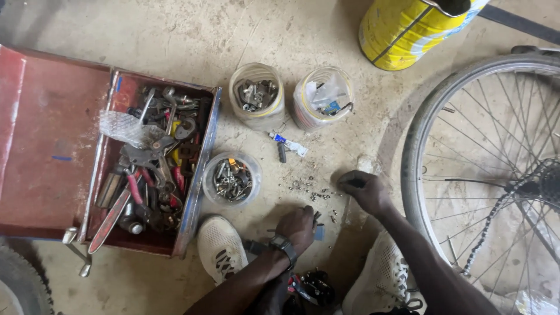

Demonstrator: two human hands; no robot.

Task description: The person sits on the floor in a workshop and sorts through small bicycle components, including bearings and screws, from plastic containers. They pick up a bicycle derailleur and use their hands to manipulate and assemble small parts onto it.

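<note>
Small parts (318, 195) lie scattered on the floor, right of the jar (231, 179). Right hand (363, 189) reaches palm-down, fingertips pinched at them; contents indiscernible. Left hand (297, 226) rests knuckles-up, curled around dark tools (317, 217).

Toolbox (146, 169) lies left, wheel (490, 175) right, three jars (256, 96) and scattered small parts (318, 192) between them.

Just 1 head cam here, looking almost straight down at the concrete floor (192, 35) from squatting height, fairly close, taking in toolbox (35, 134) through bike wheel (490, 175).
</note>
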